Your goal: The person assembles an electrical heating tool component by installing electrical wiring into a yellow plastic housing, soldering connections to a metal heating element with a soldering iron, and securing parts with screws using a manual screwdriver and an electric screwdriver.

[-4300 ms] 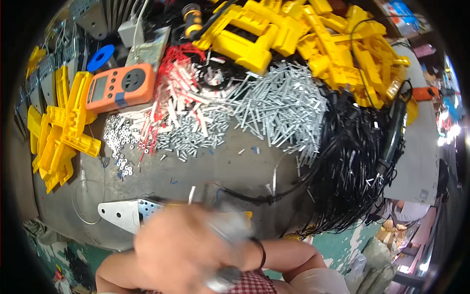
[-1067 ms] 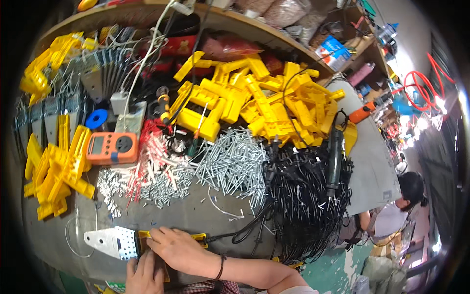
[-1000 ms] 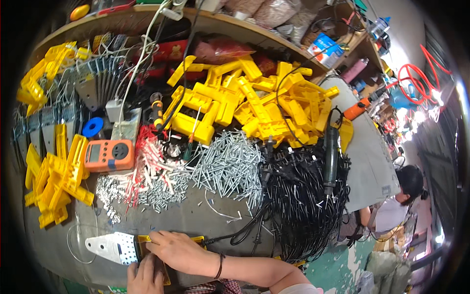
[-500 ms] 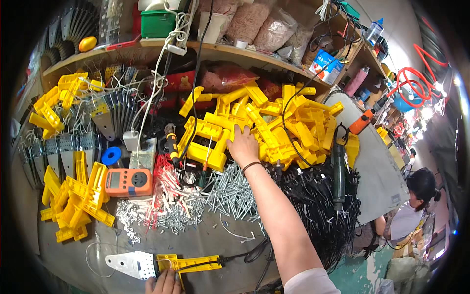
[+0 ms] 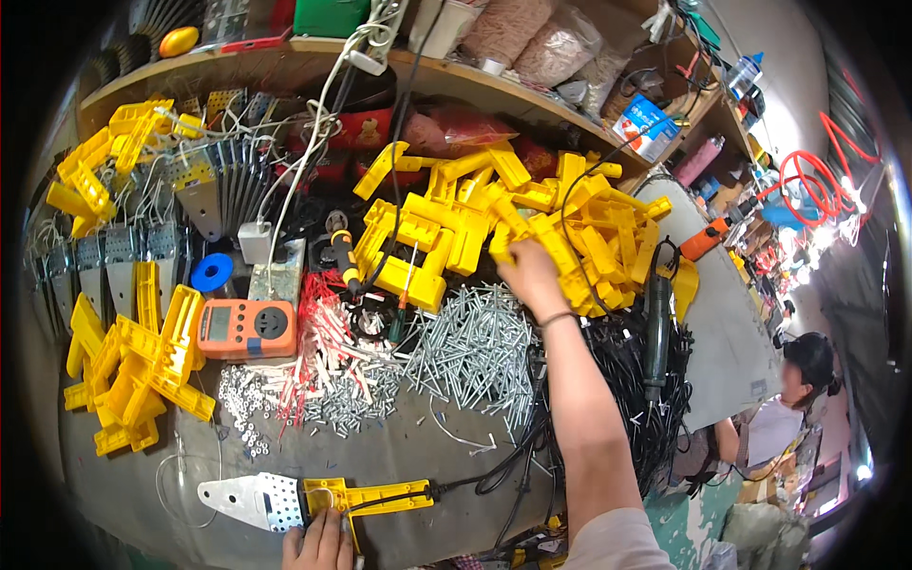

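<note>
Near the front edge, my left hand (image 5: pixel 321 543) presses its fingers on a yellow plastic handle half (image 5: pixel 385 499), holding it on the table. A perforated silver metal blade (image 5: pixel 255 499) sticks out of its left end, and a black cord (image 5: pixel 461 484) leaves its right end. My right hand (image 5: pixel 532 275) is stretched out to the pile of yellow plastic handle halves (image 5: pixel 608 237). Its fingers are bent against one yellow handle half (image 5: pixel 513 217) in that pile; the fingertips are partly hidden.
Loose screws (image 5: pixel 470 347), small nuts (image 5: pixel 249 399) and red-and-white wires (image 5: pixel 328 356) lie mid-table. Left are an orange meter (image 5: pixel 247 329) and more yellow halves (image 5: pixel 133 380). Black cords (image 5: pixel 617 380) and a dark power screwdriver (image 5: pixel 655 332) are right. A person (image 5: pixel 793 408) sits farther right.
My right hand has moved right across the yellow pile, from its left part to its middle. My left hand stays on the handle half. The view has shifted slightly.
</note>
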Demonstrator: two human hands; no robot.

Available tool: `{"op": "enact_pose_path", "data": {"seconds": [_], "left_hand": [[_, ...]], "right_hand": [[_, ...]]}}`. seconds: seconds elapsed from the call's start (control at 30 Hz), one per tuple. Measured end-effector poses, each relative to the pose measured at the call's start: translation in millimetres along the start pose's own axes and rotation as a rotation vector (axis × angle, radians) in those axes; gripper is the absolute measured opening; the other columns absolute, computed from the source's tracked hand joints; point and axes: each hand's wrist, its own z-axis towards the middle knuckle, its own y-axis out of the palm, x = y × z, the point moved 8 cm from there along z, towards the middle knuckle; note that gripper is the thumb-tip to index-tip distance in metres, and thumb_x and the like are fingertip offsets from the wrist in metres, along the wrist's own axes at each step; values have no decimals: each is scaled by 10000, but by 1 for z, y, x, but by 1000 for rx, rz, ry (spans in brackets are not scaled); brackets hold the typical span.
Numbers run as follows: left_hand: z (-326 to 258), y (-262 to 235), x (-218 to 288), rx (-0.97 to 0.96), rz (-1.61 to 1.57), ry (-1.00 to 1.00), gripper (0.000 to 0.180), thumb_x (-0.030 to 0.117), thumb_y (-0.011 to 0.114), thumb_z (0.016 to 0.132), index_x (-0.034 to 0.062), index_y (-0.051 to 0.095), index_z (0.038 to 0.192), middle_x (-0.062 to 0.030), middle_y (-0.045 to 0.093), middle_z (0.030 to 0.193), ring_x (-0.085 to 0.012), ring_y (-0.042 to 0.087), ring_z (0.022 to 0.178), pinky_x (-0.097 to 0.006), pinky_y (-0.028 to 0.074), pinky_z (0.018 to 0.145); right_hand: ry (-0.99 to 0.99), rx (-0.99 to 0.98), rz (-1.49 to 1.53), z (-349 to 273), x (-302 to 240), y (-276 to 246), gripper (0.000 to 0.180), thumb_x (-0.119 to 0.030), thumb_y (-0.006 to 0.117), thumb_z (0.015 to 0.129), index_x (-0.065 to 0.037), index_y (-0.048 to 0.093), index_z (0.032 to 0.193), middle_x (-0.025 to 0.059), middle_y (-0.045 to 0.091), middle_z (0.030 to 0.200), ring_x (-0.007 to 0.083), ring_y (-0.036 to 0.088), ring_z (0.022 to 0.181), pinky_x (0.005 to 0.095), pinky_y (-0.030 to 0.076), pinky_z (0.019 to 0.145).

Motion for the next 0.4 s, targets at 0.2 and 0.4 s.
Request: {"op": "enact_pose_path", "data": {"seconds": [0.2,0.4], "left_hand": [[-3,1,0,-3,-35,-3,530,267,563,778,-68,456,1175,-208,407,1293,-356,375,1200,-479,315,945],[-2,9,2,-116,28,13,640,290,666,603,-78,495,1098,-249,383,1273,-341,370,1193,-527,284,908]], "right_hand": [[112,-274,1326,-51,-21,-50,316,-93,557,860,3,451,1142,56,557,1054,144,522,984,261,396,871],[41,-791,773,-93,-77,10,349,-151,535,885,-77,477,1221,122,559,1128,187,520,1042,265,385,915]]}}
